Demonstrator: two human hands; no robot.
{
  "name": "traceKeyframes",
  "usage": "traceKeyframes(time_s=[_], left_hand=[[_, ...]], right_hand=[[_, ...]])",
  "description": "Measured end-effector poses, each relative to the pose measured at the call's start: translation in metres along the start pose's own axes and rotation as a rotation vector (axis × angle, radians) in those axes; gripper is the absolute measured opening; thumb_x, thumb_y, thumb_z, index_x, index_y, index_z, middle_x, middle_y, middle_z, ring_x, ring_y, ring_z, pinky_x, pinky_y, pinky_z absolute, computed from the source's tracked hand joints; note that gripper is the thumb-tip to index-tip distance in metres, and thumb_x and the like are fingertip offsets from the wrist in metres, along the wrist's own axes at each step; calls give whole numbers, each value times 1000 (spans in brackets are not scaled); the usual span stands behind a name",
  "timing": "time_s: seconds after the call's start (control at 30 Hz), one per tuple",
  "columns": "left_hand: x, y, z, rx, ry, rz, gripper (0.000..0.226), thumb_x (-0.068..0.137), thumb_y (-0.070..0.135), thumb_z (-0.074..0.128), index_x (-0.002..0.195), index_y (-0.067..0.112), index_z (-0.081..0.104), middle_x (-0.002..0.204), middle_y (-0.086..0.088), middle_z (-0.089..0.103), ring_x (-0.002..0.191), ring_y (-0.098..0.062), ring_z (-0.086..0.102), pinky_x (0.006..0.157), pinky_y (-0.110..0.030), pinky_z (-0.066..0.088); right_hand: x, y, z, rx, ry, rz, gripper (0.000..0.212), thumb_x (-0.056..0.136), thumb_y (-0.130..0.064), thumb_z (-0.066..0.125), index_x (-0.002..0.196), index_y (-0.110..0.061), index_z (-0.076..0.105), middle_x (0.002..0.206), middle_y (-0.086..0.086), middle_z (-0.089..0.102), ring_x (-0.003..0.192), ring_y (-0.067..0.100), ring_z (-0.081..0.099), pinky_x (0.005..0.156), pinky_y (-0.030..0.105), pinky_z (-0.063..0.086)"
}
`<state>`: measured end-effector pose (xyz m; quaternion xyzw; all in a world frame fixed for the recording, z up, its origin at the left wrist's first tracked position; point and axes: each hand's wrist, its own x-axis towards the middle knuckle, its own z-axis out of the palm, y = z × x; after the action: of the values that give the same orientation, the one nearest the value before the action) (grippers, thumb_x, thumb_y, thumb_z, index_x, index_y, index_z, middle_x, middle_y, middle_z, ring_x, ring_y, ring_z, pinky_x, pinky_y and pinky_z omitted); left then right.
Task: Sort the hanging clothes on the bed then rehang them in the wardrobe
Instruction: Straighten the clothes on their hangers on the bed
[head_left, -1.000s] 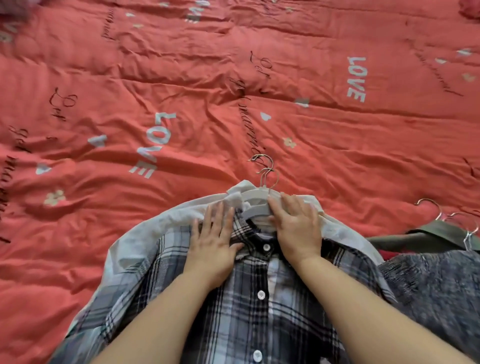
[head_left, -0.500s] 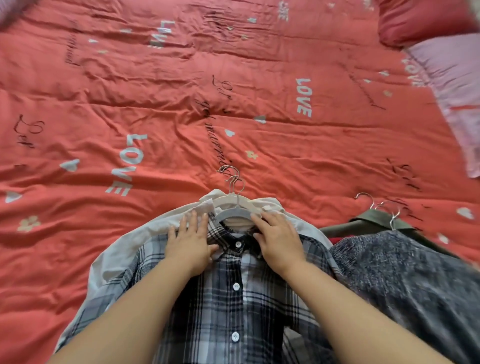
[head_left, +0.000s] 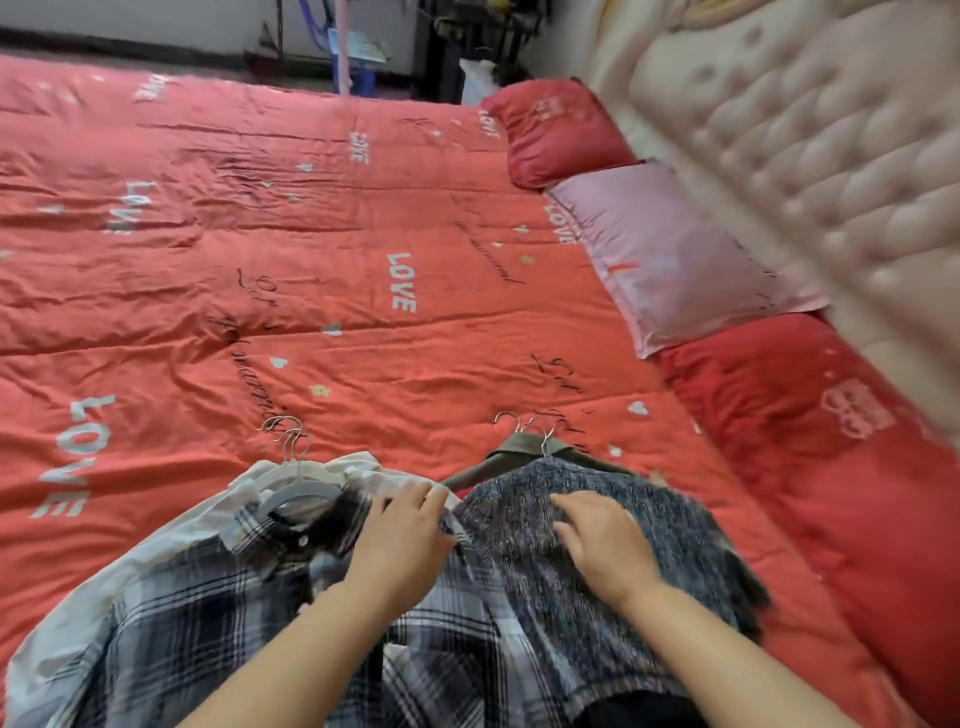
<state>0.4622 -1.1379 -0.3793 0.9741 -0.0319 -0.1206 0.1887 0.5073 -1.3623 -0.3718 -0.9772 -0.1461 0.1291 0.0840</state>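
From the head camera you look down at the bed, covered by a red quilt (head_left: 322, 322) printed with "LOVE" and script lettering. Two piles of clothes on hangers lie at the near edge, side by side and touching.

The left pile has a plaid shirt (head_left: 208, 603) on top, its collar toward the far side, with a white garment (head_left: 130, 566) showing beneath it along the left edge. A white hanger (head_left: 304, 491) sits in the collar, and several metal hooks (head_left: 285, 434) stick out onto the quilt beyond it.

Your left hand (head_left: 410, 530) rests on the plaid shirt's right shoulder, at the seam between the two piles. Its fingers are loosely bent and blurred, so you cannot tell whether they pinch any cloth.

The right pile has a grey speckled knit garment (head_left: 649, 525) on top. The collar of an olive green garment (head_left: 524, 448) shows at its far end, with two metal hooks (head_left: 519, 422) beyond.

Your right hand (head_left: 605, 545) lies flat on the knit garment, released, with fingers spread and grasping nothing.

Along the right side of the bed sit a red pillow (head_left: 556, 130), a pink pillow (head_left: 675, 260) and a nearer red pillow (head_left: 831, 431), against a tufted headboard (head_left: 831, 130).
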Motion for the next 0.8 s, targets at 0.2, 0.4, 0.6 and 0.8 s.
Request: traceKeyframes(time_s=[0.2, 0.4, 0.6, 0.8], left_hand=[[59, 42, 43, 25, -61, -46, 55, 96, 36, 45, 145, 19, 26, 148, 3, 30, 138, -18, 24, 113, -37, 20], [140, 61, 101, 43, -68, -155, 59, 97, 35, 43, 147, 16, 21, 151, 1, 28, 139, -18, 23, 114, -35, 17], [189, 54, 150, 87, -130, -264, 50, 95, 39, 46, 137, 15, 39, 136, -6, 47, 124, -27, 44, 100, -37, 35], [192, 47, 166, 98, -64, -257, 44, 88, 48, 53, 124, 21, 52, 123, -1, 51, 118, -23, 44, 94, -34, 37]], right_hand=[[44, 90, 21, -10, -59, 48, 40, 98, -31, 45, 138, -24, 44, 137, -6, 48, 127, 14, 42, 108, 33, 33], [126, 147, 62, -1, -113, -7, 49, 95, -34, 50, 141, -20, 39, 141, -2, 46, 130, 18, 40, 109, 34, 30], [167, 160, 99, -66, -170, -113, 68, 87, -52, 52, 143, -18, 33, 141, 0, 42, 130, 18, 37, 109, 32, 24], [155, 176, 123, -30, 44, -174, 59, 60, -42, 82, 105, -8, 68, 90, 7, 63, 82, 28, 63, 75, 40, 51]])
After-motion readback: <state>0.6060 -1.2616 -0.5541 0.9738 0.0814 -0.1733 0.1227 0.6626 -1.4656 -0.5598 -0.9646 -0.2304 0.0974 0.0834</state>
